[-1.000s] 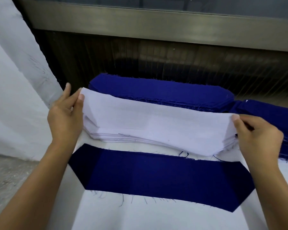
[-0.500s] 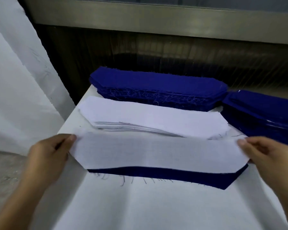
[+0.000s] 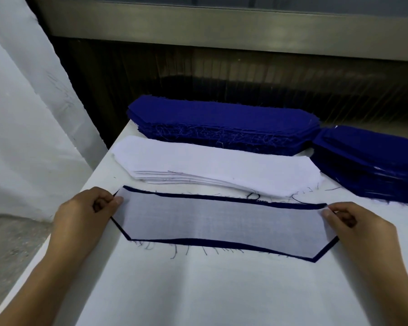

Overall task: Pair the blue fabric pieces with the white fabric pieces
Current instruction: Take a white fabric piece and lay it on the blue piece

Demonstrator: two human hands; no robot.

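A thin white fabric piece point(image 3: 222, 223) lies flat on top of a blue fabric piece point(image 3: 224, 244), whose dark edge shows all round it. My left hand point(image 3: 85, 215) pinches the white piece's left end. At the right end my right hand point(image 3: 356, 224) pinches it too. Behind them sits a stack of white pieces point(image 3: 212, 168). Further back is a thick stack of blue pieces point(image 3: 222, 123), and another blue stack point(image 3: 372, 161) lies at the right.
All of it rests on a white table point(image 3: 198, 290), whose left edge drops to a grey floor point(image 3: 12, 245). White cloth point(image 3: 17, 114) hangs at the left. A dark slatted wall under a metal rail point(image 3: 222, 27) closes the back.
Both hands lifted one white piece off the white stack, drew it toward me and laid it down over the blue piece, which it now covers almost fully.
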